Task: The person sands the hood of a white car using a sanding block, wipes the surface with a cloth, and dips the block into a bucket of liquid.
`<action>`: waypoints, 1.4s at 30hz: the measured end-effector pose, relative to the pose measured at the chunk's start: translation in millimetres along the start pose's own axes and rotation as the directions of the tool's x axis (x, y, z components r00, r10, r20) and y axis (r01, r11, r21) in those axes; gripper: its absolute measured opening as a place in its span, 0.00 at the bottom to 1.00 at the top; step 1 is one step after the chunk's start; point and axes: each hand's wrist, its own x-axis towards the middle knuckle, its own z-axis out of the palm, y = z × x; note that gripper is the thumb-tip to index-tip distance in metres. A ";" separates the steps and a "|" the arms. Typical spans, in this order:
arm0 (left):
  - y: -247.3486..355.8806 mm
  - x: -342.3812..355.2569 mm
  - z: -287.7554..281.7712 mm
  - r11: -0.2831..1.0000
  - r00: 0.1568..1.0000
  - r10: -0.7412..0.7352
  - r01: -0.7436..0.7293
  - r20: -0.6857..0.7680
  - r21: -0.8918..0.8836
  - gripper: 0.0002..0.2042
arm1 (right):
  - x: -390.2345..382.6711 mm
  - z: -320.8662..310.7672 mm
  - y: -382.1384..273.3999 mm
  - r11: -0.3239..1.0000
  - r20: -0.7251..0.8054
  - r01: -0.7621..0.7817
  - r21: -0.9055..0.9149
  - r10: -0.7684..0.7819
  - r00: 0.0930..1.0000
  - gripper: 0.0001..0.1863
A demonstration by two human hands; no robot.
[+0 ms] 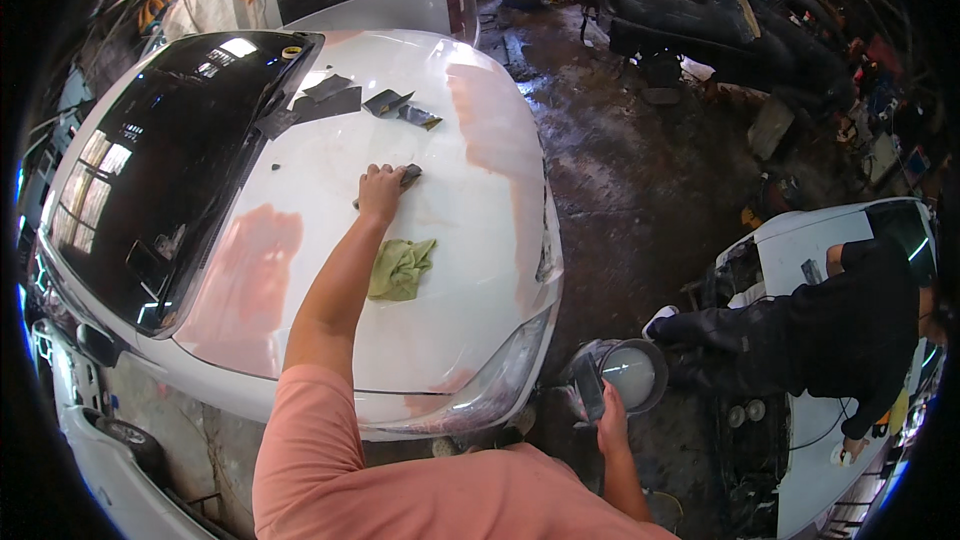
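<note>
My left hand (380, 192) rests on the white car hood (470, 270), fingers curled over a dark sanding pad (411, 175) pressed to the paint. A crumpled green cloth (402, 270) lies close by on the hood. Black sandpaper sheets (330, 103) and folded pieces (388, 102) are spread toward the windshield. Low at the right, my right hand (613, 422) is closed on a flat, dark grey rectangular piece (588, 390), whose exact kind I cannot make out. It is beside a bucket of cloudy water (630, 377).
Pinkish filler patches (262, 260) mark the hood. A roll of tape (292, 52) sits by the windshield (130, 180). At the right, another person in dark clothes (830, 330) leans over a white car (815, 260). Black bumpers (690, 20) are piled at the far right.
</note>
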 end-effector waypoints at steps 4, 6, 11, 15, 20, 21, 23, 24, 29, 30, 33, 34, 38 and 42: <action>6.0 -10.3 -4.8 0.982 0.999 0.007 0.001 0.045 -0.188 0.11 | -1.4 7.0 -7.9 1.000 -0.015 -0.023 -0.007 0.023 1.000 0.27; -0.8 -4.6 -8.0 0.967 0.999 -0.022 0.030 0.034 -0.255 0.11 | 1.6 10.0 -7.4 1.000 -0.008 -0.024 -0.009 0.024 1.000 0.26; -36.2 35.6 -21.9 0.949 0.980 -0.163 0.126 -0.110 -0.288 0.12 | 5.3 14.7 -4.0 1.000 0.045 -0.026 0.015 0.025 0.999 0.24; -51.9 68.5 -42.8 0.863 0.927 -0.373 0.326 -0.050 -0.386 0.15 | 5.3 13.1 -2.3 0.993 0.025 -0.078 0.084 0.076 0.997 0.25; -63.3 85.8 -62.8 0.722 0.890 -0.436 0.256 -0.136 -0.643 0.12 | -1.7 15.0 -2.6 0.963 0.116 -0.122 0.239 0.096 0.989 0.26; -55.2 83.7 -67.5 0.685 0.893 -0.426 0.216 -0.142 -0.696 0.11 | -5.4 24.1 -11.7 0.944 0.127 -0.151 0.294 0.118 0.985 0.26; -24.3 72.6 -74.2 0.428 0.913 -0.408 0.176 -0.015 -0.886 0.20 | -12.0 45.5 -30.3 0.904 0.195 -0.173 0.391 0.102 0.975 0.26; 13.0 57.0 -83.5 0.232 0.939 -0.336 0.162 0.077 -0.959 0.20 | -16.0 54.6 -38.9 0.886 0.227 -0.162 0.435 0.066 0.972 0.27; 140.4 -58.2 -103.4 -0.215 0.909 -0.030 0.400 0.415 -0.891 0.20 | -33.0 119.6 -65.7 0.821 0.407 -0.147 0.552 -0.112 0.907 0.33; 164.5 -85.5 -103.2 -0.260 0.896 -0.014 0.425 0.444 -0.867 0.20 | -41.1 131.1 -69.8 0.844 0.425 -0.106 0.526 -0.153 0.892 0.35; 222.0 -168.2 -112.0 -0.343 0.856 0.069 0.503 0.513 -0.793 0.18 | -72.8 154.2 -78.4 0.904 0.447 0.063 0.423 -0.269 0.853 0.39; 235.3 -193.9 -123.7 -0.257 0.860 0.103 0.509 0.500 -0.822 0.18 | -81.0 156.5 -76.7 0.917 0.427 0.146 0.372 -0.308 0.850 0.40; 234.4 -268.7 -129.0 -0.219 0.879 0.239 0.463 0.413 -0.859 0.19 | -111.5 144.4 -56.7 0.944 0.312 0.190 0.270 -0.272 0.910 0.42; 212.6 -335.6 -132.1 -0.150 0.829 0.406 0.475 0.384 -0.867 0.24 | -158.7 132.6 -42.1 0.920 0.195 0.216 0.326 -0.289 0.937 0.39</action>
